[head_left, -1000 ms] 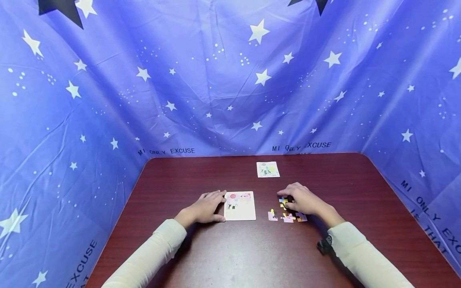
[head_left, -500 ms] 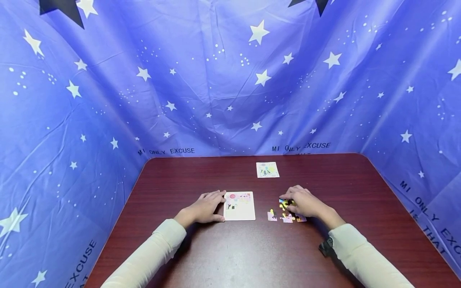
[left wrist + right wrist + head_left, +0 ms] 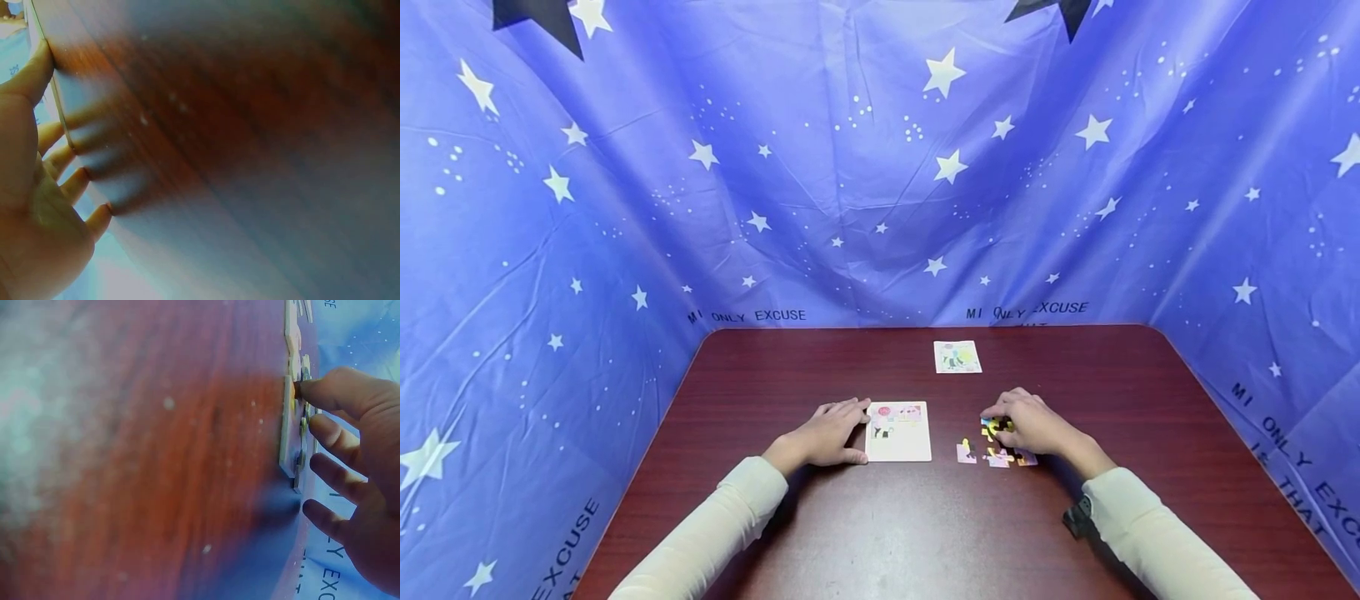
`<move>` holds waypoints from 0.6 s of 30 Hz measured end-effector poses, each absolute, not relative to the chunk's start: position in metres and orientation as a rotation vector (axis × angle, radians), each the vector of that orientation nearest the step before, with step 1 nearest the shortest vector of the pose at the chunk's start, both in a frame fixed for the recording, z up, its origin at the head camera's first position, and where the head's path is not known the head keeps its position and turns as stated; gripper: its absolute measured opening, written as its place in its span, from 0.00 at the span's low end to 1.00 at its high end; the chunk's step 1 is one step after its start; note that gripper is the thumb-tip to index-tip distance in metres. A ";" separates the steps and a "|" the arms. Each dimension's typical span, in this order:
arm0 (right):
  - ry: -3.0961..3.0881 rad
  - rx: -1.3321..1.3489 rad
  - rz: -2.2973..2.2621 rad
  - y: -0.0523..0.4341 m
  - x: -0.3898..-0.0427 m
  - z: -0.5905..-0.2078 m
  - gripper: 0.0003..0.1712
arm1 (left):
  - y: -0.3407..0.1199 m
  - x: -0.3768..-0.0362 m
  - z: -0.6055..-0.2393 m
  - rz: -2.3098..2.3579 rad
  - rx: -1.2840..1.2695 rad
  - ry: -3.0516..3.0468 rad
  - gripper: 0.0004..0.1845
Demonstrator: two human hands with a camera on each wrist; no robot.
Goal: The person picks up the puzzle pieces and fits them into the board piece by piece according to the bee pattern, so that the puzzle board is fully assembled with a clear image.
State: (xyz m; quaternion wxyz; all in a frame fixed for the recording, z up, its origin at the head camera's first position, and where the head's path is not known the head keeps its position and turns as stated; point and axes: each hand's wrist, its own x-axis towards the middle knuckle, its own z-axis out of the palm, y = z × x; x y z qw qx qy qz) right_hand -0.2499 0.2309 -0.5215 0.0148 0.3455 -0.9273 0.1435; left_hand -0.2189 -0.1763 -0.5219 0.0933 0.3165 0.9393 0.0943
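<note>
- Yellow-and-dark puzzle piece (image 3: 994,428) pinched between thumb and fingertips (image 3: 312,394) of the right hand (image 3: 1033,423), right of the table's middle; in the right wrist view, pressed edge-on against the tabletop with the other fingers curled loosely behind.
- Just below it, toward the near edge: loose puzzle pieces (image 3: 996,455) in a small row, one pink piece (image 3: 966,452) a little apart to the left.
- Left hand (image 3: 827,435) flat on the wood, fingers straight and slightly spread, tips and thumb touching the left edge of the puzzle board (image 3: 898,432) near the table's centre.
- Against a second ago: right hand drawn slightly nearer the row of pieces, fingers more closed over the yellow piece; left hand and board unchanged.
- Small picture card (image 3: 957,357) near the far edge, well apart from both hands.
- Dark red table (image 3: 925,542): bare wood toward the near edge, the far left corner and the right edge; starred blue cloth (image 3: 625,208) hanging at left, far and right edges.
</note>
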 end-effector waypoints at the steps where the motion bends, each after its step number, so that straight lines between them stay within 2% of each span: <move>1: -2.882 1.076 0.449 0.231 -0.251 -0.521 0.21 | -0.176 -0.219 -0.522 0.281 0.939 2.786 0.37; 18: -2.801 1.143 0.478 0.219 -0.255 -0.517 0.20 | -0.176 -0.218 -0.521 0.298 0.936 2.784 0.37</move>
